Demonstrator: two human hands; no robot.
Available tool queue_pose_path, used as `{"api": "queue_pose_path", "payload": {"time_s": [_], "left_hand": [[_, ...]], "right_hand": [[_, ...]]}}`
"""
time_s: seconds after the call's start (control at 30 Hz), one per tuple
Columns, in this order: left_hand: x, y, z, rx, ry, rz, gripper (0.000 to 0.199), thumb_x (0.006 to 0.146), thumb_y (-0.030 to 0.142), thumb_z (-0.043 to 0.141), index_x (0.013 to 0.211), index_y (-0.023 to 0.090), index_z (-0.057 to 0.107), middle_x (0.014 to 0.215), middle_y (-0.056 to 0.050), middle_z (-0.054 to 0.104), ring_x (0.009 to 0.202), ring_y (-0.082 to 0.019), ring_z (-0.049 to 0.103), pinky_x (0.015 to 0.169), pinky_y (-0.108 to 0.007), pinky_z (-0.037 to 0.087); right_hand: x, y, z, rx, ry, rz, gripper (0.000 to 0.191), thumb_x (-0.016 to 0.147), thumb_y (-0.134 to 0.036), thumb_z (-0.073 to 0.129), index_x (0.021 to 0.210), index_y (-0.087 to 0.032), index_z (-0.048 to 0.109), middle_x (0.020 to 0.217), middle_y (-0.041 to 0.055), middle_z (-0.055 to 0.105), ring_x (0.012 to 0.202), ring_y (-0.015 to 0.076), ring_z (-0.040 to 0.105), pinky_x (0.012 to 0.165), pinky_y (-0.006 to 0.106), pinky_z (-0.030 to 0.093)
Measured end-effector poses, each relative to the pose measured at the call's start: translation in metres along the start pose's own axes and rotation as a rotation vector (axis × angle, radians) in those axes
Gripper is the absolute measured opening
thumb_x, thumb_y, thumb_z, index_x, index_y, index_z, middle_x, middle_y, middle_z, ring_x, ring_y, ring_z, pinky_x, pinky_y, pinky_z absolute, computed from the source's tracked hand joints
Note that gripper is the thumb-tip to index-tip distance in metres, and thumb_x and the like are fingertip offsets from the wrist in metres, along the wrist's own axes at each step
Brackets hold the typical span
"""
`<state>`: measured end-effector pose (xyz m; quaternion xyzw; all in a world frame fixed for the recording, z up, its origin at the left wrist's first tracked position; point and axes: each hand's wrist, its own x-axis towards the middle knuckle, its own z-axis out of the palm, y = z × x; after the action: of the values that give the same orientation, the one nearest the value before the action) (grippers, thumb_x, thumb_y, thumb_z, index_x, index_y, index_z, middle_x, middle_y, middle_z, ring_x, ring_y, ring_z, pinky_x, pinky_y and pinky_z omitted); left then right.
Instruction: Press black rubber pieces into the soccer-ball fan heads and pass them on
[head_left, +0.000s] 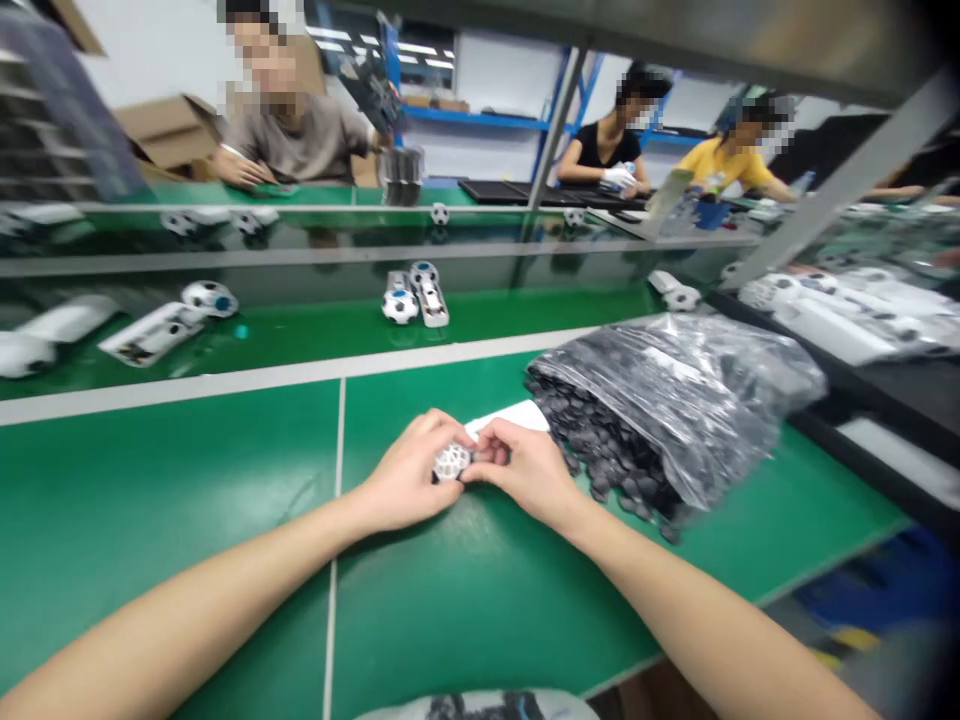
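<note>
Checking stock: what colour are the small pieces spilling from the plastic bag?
The pieces are dark grey, almost black, best seen in the head view.

legible text: none | marks on plastic bag: too blurred

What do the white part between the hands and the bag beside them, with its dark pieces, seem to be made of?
The white part looks like rigid matte plastic, with crisp lattice edges. The bag looks like thin clear plastic, glossy and creased. The dark pieces look matte and moulded, perhaps plastic or rubber; hard to tell.
</note>
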<state>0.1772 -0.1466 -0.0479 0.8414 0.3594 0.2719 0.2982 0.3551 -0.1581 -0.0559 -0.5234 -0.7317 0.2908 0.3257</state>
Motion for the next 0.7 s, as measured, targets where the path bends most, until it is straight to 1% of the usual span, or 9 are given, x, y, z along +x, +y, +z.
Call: {"api": "queue_pose_path", "payload": {"time_s": [0.07, 0.13, 0.2, 0.27, 0.37, 0.47, 0.53, 0.6, 0.7], "left_hand": [[-0.002, -0.002, -0.004, -0.01, 0.007, 0.022, 0.038, 0.062, 0.008, 0.058, 0.097, 0.022, 0.056, 0.101, -0.003, 0.051, 0.097, -0.019, 0.05, 0.088, -0.032, 0.041], [-0.002, -0.009, -0.016, 0.017, 0.057, 0.002, 0.04, 0.059, 0.007, 0.061, 0.095, 0.022, 0.057, 0.102, -0.001, 0.052, 0.098, -0.018, 0.052, 0.088, -0.03, 0.043], [0.001, -0.022, -0.036, 0.086, 0.173, -0.065, 0.041, 0.058, 0.007, 0.063, 0.095, 0.022, 0.057, 0.104, -0.001, 0.052, 0.099, -0.018, 0.052, 0.088, -0.03, 0.043], [0.006, -0.043, -0.062, 0.169, 0.32, -0.158, 0.039, 0.06, 0.009, 0.064, 0.097, 0.021, 0.056, 0.105, -0.003, 0.051, 0.099, -0.019, 0.052, 0.089, -0.033, 0.043], [0.017, -0.086, -0.099, 0.282, 0.504, -0.315, 0.036, 0.065, 0.013, 0.066, 0.099, 0.018, 0.056, 0.106, -0.005, 0.051, 0.1, -0.021, 0.052, 0.09, -0.037, 0.043], [0.028, -0.131, -0.123, 0.377, 0.617, -0.471, 0.027, 0.081, 0.026, 0.059, 0.105, 0.015, 0.054, 0.113, -0.007, 0.052, 0.101, -0.022, 0.052, 0.086, -0.042, 0.044], [0.032, -0.155, -0.134, 0.419, 0.659, -0.571, 0.028, 0.086, 0.031, 0.053, 0.109, 0.014, 0.053, 0.112, -0.008, 0.054, 0.096, -0.02, 0.055, 0.081, -0.041, 0.047], [0.03, -0.17, -0.147, 0.456, 0.692, -0.652, 0.029, 0.087, 0.032, 0.051, 0.109, 0.014, 0.052, 0.108, -0.007, 0.056, 0.091, -0.019, 0.057, 0.077, -0.039, 0.05], [0.015, -0.176, -0.179, 0.56, 0.748, -0.736, 0.031, 0.087, 0.035, 0.049, 0.111, 0.014, 0.051, 0.11, -0.008, 0.055, 0.095, -0.02, 0.056, 0.081, -0.041, 0.047]], "right_hand": [[0.001, 0.003, -0.007, -0.077, 0.033, -0.032, 0.023, 0.073, -0.035, 0.072, 0.073, -0.019, 0.055, 0.059, -0.0054, 0.053, 0.053, 0.0115, 0.048, 0.05, 0.02, 0.037], [0.002, 0.01, -0.02, -0.223, 0.172, -0.06, 0.028, 0.078, -0.046, 0.062, 0.076, -0.019, 0.055, 0.064, -0.0021, 0.055, 0.056, 0.0142, 0.05, 0.053, 0.023, 0.04], [0.004, 0.022, -0.036, -0.469, 0.31, -0.068, 0.03, 0.082, -0.05, 0.051, 0.081, -0.02, 0.058, 0.08, 0.003, 0.059, 0.071, 0.0207, 0.054, 0.06, 0.029, 0.043], [0.005, 0.038, -0.051, -0.738, 0.354, -0.08, 0.034, 0.084, -0.047, 0.044, 0.09, -0.018, 0.061, 0.09, 0.0081, 0.06, 0.083, 0.029, 0.053, 0.064, 0.036, 0.044], [0.005, 0.064, -0.061, -0.975, 0.257, -0.114, 0.04, 0.081, -0.039, 0.043, 0.104, -0.012, 0.062, 0.09, 0.0132, 0.061, 0.081, 0.033, 0.052, 0.072, 0.044, 0.044], [0.004, 0.081, -0.057, -0.998, 0.157, -0.091, 0.038, 0.082, -0.032, 0.04, 0.105, -0.012, 0.063, 0.082, 0.0115, 0.062, 0.075, 0.0308, 0.054, 0.071, 0.044, 0.044], [0.003, 0.084, -0.054, -0.956, 0.105, -0.072, 0.036, 0.083, -0.026, 0.037, 0.102, -0.014, 0.064, 0.083, 0.0104, 0.062, 0.076, 0.028, 0.056, 0.071, 0.041, 0.045], [0.004, 0.082, -0.053, -0.91, 0.078, -0.049, 0.035, 0.084, -0.023, 0.034, 0.098, -0.016, 0.065, 0.086, 0.0096, 0.062, 0.079, 0.0257, 0.057, 0.071, 0.038, 0.046], [0.004, 0.072, -0.055, -0.878, 0.08, 0.009, 0.033, 0.086, -0.022, 0.034, 0.093, -0.019, 0.066, 0.087, 0.0075, 0.062, 0.08, 0.0242, 0.058, 0.067, 0.035, 0.047]]}}
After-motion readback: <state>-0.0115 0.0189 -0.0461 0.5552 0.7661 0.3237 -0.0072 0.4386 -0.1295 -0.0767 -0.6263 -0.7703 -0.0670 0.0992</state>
